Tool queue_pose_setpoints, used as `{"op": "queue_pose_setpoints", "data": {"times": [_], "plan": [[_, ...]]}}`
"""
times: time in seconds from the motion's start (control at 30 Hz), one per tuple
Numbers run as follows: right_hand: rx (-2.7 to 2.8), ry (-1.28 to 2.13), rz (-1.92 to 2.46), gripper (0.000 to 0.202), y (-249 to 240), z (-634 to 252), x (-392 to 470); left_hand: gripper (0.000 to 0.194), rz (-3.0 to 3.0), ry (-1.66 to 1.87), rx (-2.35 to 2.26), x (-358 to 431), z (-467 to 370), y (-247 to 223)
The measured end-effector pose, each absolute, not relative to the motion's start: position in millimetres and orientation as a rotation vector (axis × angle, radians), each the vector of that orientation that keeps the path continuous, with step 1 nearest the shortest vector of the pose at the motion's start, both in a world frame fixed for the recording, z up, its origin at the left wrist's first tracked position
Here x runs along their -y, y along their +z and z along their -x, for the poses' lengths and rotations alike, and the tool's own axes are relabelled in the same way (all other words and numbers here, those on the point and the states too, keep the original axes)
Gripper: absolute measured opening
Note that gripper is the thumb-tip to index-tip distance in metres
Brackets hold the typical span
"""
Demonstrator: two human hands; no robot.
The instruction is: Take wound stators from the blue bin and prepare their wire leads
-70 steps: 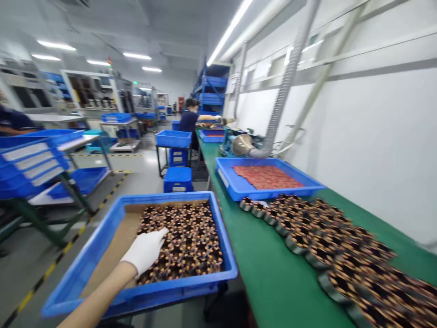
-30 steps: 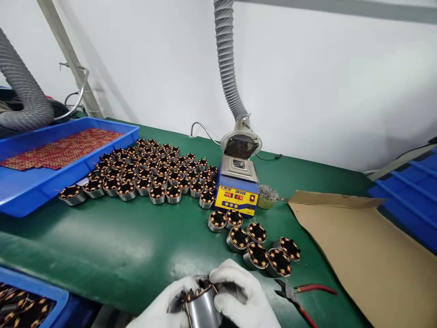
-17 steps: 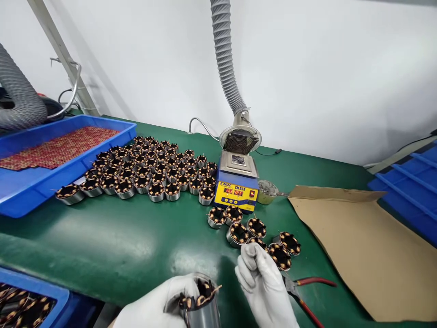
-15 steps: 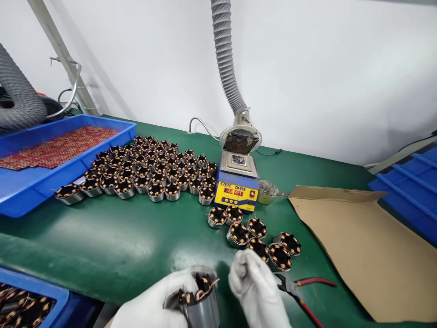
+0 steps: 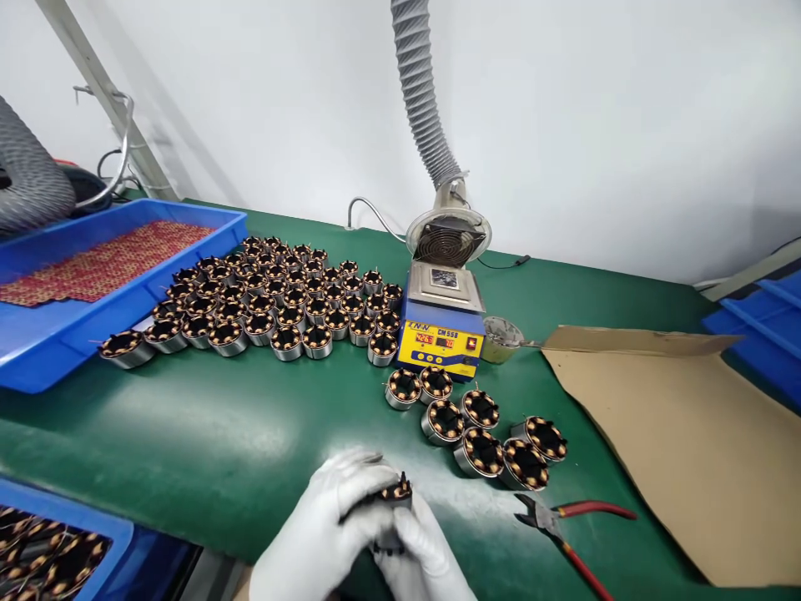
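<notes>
Both gloved hands are brought together at the near desk edge, well in front of the solder pot (image 5: 443, 330). One wound stator (image 5: 393, 501) is held between them: left hand (image 5: 325, 534) wrapped over top and left side, fingers (image 5: 350, 484) curled and clamped on it; right hand (image 5: 416, 555) cupped under and right of it, fingers closed against the casing. Only the winding end w/ copper coils is exposed, probably so the lead wires stay reachable; leads themselves too small to make out.

Placement re: solder pot:
- Just in front of pot, a small cluster of stators (image 5: 476, 430) is stood coil-end up, apart from the rest. Appears to be a separate batch; status can't be told.
- Left of pot, a large group of stators (image 5: 275, 300) is packed in touching rows, all upright.
- Right of pot, touching or nearly so, a small metal cup (image 5: 501, 338).
- Front-right of pot, red-handled cutters (image 5: 563, 526) are laid flat, near the right hand, within easy reach.
- Far right, cardboard sheet (image 5: 676, 451) laid flat.
- Far left, blue tray (image 5: 56, 334) w/ red pieces.
- Directly above pot, fume hose (image 5: 425, 108) w/ fan intake, presumably for extraction.

Surface: green mat desk (image 5: 219, 442), glossy. Another blue bin (image 5: 106, 534) of stators sits below the near-left edge. Plain white wall behind.
</notes>
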State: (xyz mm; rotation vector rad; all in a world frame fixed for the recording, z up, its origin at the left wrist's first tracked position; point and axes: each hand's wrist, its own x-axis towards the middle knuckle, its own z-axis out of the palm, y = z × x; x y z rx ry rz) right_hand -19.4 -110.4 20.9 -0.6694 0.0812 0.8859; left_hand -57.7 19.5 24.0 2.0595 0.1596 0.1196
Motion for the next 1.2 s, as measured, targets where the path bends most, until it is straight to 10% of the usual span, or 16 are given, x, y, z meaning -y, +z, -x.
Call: {"op": "queue_pose_setpoints", "data": {"times": [0.27,0.4,0.53,0.7,0.87,1.03,1.2], "plan": [[-0.228,1.045,0.424,0.041,20.2,18.0,117.8,0.021,-1.616,0.045,-0.452,-31.7,48.0,44.6],[-0.289,1.019,0.429,0.038,10.8,20.7,118.0,0.085,-1.786,-0.247,-0.317,-20.6,51.3,43.9],[-0.138,1.025,0.494,0.032,5.7,20.7,117.4,0.009,-1.585,-0.007,-0.399,-13.1,35.3,43.8],[-0.184,1.134,0.333,0.045,7.8,15.7,118.0,0.019,-1.368,0.178,-0.595,-22.9,39.6,34.6],[-0.259,1.047,0.421,0.048,5.7,16.5,117.5,0.088,-1.554,-0.199,-0.424,-12.8,57.5,28.0],[-0.220,1.191,0.411,0.045,15.5,19.2,122.9,0.013,-1.317,0.176,-0.636,-9.8,41.1,31.4],[-0.200,1.164,0.408,0.045,23.4,17.9,121.7,0.033,-1.019,0.312,-0.558,-20.0,37.5,34.0]]}}
